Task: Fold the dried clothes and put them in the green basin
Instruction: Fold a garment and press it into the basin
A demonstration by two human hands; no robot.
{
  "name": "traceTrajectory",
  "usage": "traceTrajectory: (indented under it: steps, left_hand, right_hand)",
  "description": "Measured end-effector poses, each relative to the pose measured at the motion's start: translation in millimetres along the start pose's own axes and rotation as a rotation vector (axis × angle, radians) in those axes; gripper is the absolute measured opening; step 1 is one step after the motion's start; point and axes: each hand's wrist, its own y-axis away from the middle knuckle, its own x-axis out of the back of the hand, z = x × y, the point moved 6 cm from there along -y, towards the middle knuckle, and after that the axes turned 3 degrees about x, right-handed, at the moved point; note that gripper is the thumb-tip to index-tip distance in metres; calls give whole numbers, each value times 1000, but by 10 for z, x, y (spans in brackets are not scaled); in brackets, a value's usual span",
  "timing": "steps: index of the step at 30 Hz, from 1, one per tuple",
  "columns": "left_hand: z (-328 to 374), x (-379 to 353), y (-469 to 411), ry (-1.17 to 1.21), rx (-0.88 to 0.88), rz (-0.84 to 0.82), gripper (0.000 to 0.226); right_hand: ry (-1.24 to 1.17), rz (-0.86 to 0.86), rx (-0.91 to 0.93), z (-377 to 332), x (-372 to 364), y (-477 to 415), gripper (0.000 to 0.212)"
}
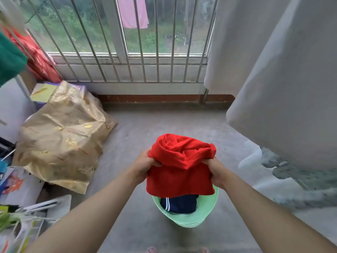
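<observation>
A white sheet [284, 84] fills the frame's right. At lower centre I hold the bunched red shirt [179, 167] above the basin [184, 221], where a navy garment [180, 204] lies. My left hand [144, 166] and right hand [217, 172] each clench one side of the shirt.

A garment [179, 179] is hanging above the basin [184, 222], folded shorts [180, 204] lying inside. A draped bundle [62, 139] is sitting at ten o'clock.
</observation>
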Motion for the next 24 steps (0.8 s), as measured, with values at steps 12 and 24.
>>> traceTrajectory:
  steps: [12, 24]
  left_hand:
    - [-1967, 37, -1433, 141, 150, 61, 61]
    - [-4048, 291, -2746, -88, 409, 113, 44]
  right_hand:
    - [-65, 100, -242, 1889, 696, -1407, 9]
    - [21, 180, -401, 4138, 1245, -2597, 27]
